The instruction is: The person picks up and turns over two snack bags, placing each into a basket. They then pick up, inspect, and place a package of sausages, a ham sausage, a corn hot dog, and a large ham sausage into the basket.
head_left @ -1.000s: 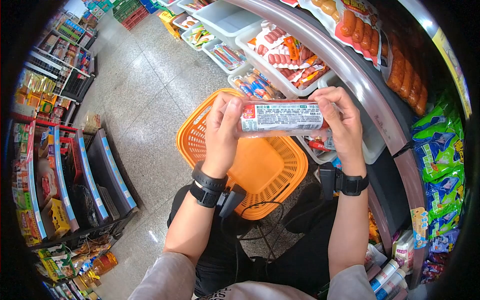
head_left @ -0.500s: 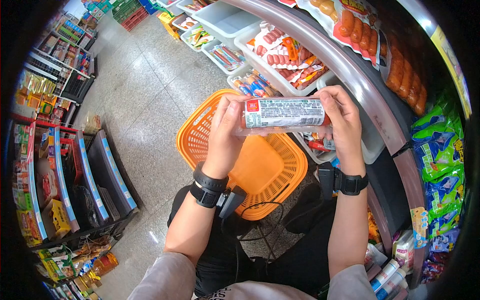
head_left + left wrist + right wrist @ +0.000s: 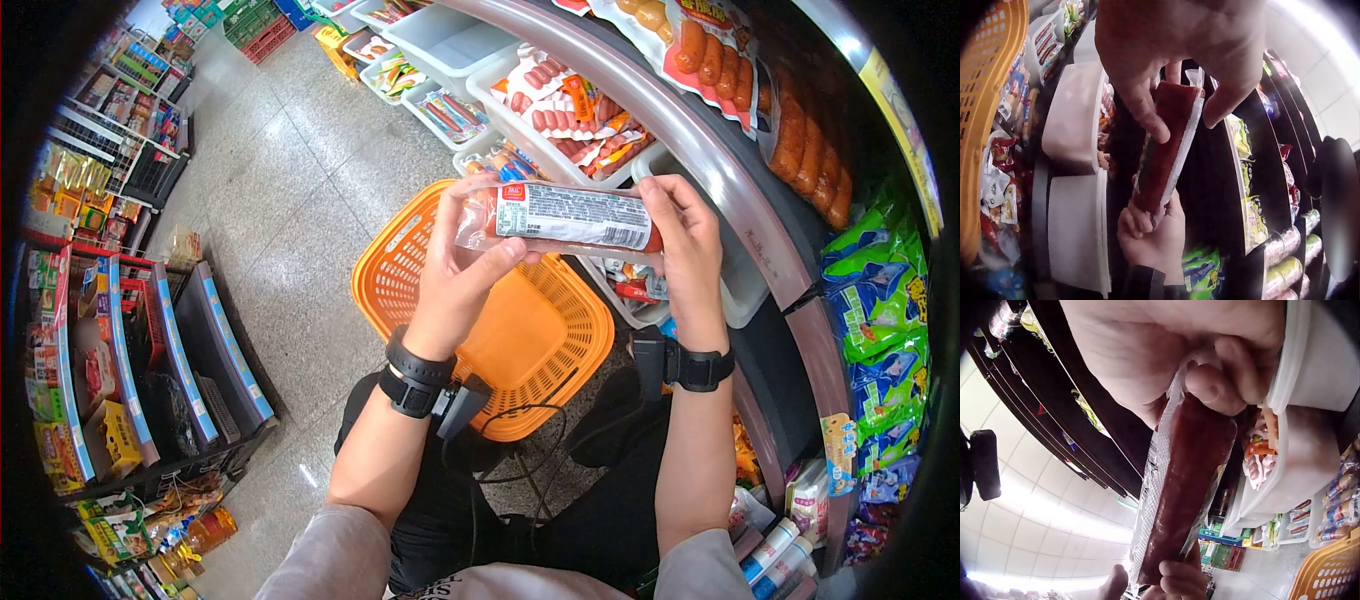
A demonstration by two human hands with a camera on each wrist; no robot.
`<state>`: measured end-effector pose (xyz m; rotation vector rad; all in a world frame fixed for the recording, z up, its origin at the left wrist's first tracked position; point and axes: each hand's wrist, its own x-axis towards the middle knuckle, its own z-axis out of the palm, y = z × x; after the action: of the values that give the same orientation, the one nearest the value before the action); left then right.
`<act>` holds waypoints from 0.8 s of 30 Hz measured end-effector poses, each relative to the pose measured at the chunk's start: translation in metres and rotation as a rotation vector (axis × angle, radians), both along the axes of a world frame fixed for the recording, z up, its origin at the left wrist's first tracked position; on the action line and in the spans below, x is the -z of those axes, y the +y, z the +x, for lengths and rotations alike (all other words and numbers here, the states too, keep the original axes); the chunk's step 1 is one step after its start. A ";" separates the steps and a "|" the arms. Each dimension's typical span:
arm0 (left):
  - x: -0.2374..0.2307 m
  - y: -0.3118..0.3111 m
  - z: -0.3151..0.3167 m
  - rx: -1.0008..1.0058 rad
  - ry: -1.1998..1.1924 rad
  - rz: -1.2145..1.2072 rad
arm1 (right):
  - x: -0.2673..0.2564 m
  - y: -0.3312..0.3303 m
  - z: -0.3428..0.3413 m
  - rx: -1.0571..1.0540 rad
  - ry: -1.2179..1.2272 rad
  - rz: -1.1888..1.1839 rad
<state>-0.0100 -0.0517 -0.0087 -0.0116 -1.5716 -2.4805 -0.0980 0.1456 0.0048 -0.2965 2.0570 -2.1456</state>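
Observation:
A ham sausage (image 3: 590,220) in clear plastic wrap hangs level above the orange basket, its white printed label facing up. My right hand (image 3: 685,240) grips its right end, thumb on top near the label and fingers underneath. At the other end my left hand (image 3: 465,235) has its fingers against the wrap. Its thumb stands off the package, as the left wrist view shows beside the red end of the sausage (image 3: 1172,134). From the right wrist side, the right hand's fingers (image 3: 1210,384) curl over the near end of the wrap.
The orange basket (image 3: 490,420) stands on the floor before my knees. White bins (image 3: 600,180) with packed sausages line the right, under a shelf edge (image 3: 690,120). Green snack bags (image 3: 880,300) hang further right. Shelves of goods (image 3: 140,370) stand left across the aisle.
The left thumb has come off the label and now lies by the package's lower edge. The sausage has tilted slightly, left end higher. My right hand keeps its hold.

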 end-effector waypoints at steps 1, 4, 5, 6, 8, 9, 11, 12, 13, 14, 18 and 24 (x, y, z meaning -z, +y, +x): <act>0.000 0.000 0.000 0.000 0.000 0.000 | 0.001 0.001 -0.001 0.004 -0.024 0.007; 0.001 -0.002 0.001 0.012 -0.029 0.037 | -0.003 -0.001 0.001 0.014 -0.046 0.005; 0.003 -0.003 0.001 0.022 -0.027 0.038 | -0.004 -0.001 0.002 0.021 -0.041 -0.003; 0.004 -0.003 0.001 0.032 -0.026 0.039 | -0.003 -0.001 0.002 0.022 -0.042 -0.003; 0.002 -0.003 0.002 0.031 -0.025 0.038 | -0.001 -0.001 0.000 0.015 -0.005 -0.033; 0.002 -0.002 0.002 0.030 -0.024 0.036 | -0.001 0.000 0.000 0.016 -0.005 -0.033; 0.002 -0.002 0.002 0.028 -0.022 0.037 | -0.001 0.000 0.000 0.008 -0.006 -0.030; 0.002 -0.002 0.002 0.026 -0.021 0.038 | 0.000 0.000 0.000 0.008 -0.006 -0.030; 0.003 -0.002 0.001 0.026 -0.021 0.038 | 0.002 0.000 -0.001 0.007 0.003 -0.034; 0.004 -0.004 0.001 0.036 -0.022 0.033 | 0.003 0.000 -0.001 0.007 0.012 -0.038; 0.003 0.001 -0.001 0.002 0.039 0.063 | 0.005 0.000 -0.003 0.024 0.032 -0.025; 0.014 -0.012 -0.003 -0.164 0.138 -0.617 | -0.005 -0.004 -0.001 -0.065 -0.012 0.064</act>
<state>-0.0133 -0.0635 -0.0232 -0.1361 -2.1033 -1.7503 -0.0986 0.1413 0.0098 -0.3368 2.0747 -2.0351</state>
